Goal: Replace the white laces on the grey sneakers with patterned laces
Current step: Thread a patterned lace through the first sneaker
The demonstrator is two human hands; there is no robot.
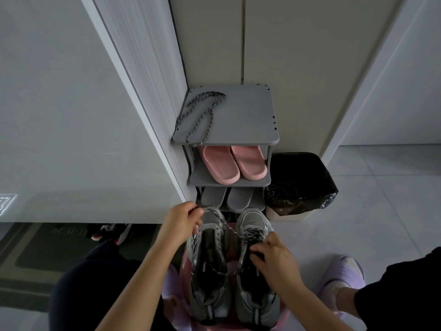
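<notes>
The head view looks down on two grey sneakers standing side by side at 6 o'clock of the frame, toes pointing to 12 o'clock, on something pink. The left sneaker (pixel 207 271) shows open eyelets and a dark inside, and a thin cord lies across its opening. The right sneaker (pixel 257 290) already has a speckled lace crossed over its front part. The left hand (pixel 182 223) is raised at 10 o'clock of the left sneaker and pinches the patterned lace (pixel 225 224) between thumb and fingers; from there the lace runs tight down toward 4 o'clock, over the left toe, to the lacing of the right sneaker. The right hand (pixel 274 259) lies on the right sneaker with fingers curled into its tongue area and grips it; whether it pinches a lace end too, I cannot tell, the fingertips are too dark. At 12 o'clock of the sneakers stands a grey shoe rack (pixel 250 125). On its top board, at the 9 o'clock side, lies a second patterned lace (pixel 207 115), loose and looped, one bend hanging over the front edge. Pink slippers (pixel 232 164) are on the middle shelf, grey slippers (pixel 228 199) on the shelf below. At 3 o'clock of the rack is a bin with black bag (pixel 300 177). A foot in a purple slipper (pixel 343 274) is at 4 o'clock.
</notes>
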